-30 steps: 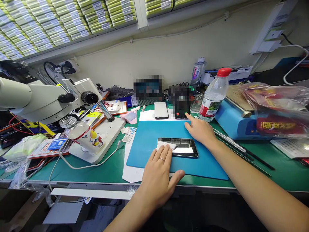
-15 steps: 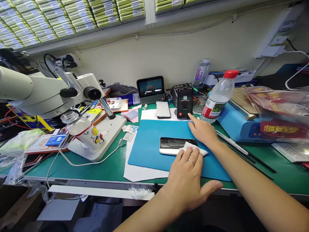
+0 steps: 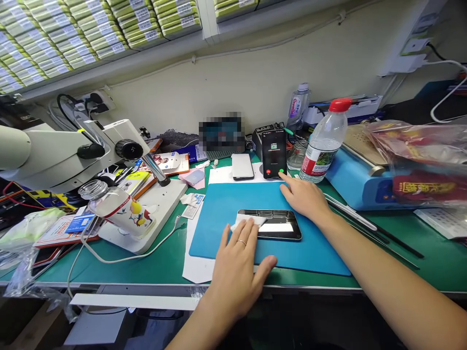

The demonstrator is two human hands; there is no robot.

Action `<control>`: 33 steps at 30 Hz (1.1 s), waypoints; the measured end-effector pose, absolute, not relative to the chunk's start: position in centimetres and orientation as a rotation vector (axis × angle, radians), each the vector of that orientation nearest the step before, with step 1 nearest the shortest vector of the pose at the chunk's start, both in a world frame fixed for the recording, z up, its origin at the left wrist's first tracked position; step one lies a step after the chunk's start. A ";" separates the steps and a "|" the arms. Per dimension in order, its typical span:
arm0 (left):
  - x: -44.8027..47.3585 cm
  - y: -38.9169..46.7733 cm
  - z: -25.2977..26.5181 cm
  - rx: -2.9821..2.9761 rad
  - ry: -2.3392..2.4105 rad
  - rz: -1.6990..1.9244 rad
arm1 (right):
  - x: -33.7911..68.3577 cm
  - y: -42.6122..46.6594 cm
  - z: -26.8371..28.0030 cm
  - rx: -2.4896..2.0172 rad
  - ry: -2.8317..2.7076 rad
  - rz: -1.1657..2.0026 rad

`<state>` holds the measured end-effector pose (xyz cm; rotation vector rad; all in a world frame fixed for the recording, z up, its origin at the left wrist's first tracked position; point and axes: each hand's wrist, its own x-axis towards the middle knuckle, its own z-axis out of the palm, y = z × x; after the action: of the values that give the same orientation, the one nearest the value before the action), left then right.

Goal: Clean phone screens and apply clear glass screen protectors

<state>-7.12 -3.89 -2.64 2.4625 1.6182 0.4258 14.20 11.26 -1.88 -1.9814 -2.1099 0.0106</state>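
Note:
A phone (image 3: 277, 226) lies face up on a blue mat (image 3: 222, 199), its glossy screen reflecting light. Across its left end, my left hand (image 3: 239, 253) presses a white tissue (image 3: 258, 221) under outstretched fingers, with the thumb held apart. Farther back, a second phone (image 3: 274, 153) stands upright and shows a call screen with red and green buttons. The extended index finger of my right hand (image 3: 306, 197) is at the lower right of that screen, just by the green button. That hand holds nothing, its thumb is apart and its other fingers are mostly hidden.
A white slab-like device (image 3: 242, 166) lies behind the mat. Right of the standing phone are a red-capped bottle (image 3: 324, 141) and a blue machine (image 3: 353, 175). At left stand a glass jar (image 3: 120, 209) and a microscope (image 3: 126, 146). A white cable (image 3: 146, 255) crosses the green table.
My left hand and the tissue have slid left, from the lying phone's right end to its left end. My right fingertip has shifted slightly, and the green button now shows. The camera view has shifted.

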 end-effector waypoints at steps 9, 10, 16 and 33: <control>-5.3 -5.4 -2.6 2.452 1.731 0.433 | 14.3 11.1 -1.8 -1.961 -2.097 0.063; -4.7 -5.3 -2.6 2.467 1.691 0.432 | 14.3 11.1 -1.8 -1.957 -2.093 0.071; -0.9 -4.3 -2.4 2.537 1.460 0.476 | 14.6 11.0 -1.7 -1.915 -2.047 0.107; -4.1 -3.1 -1.9 2.439 1.547 0.494 | 14.7 11.5 -2.0 -1.880 -2.020 0.111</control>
<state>-4.07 -3.13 -1.89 2.4392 1.5472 0.4938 14.73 11.46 -1.98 -1.8799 -2.0196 0.1113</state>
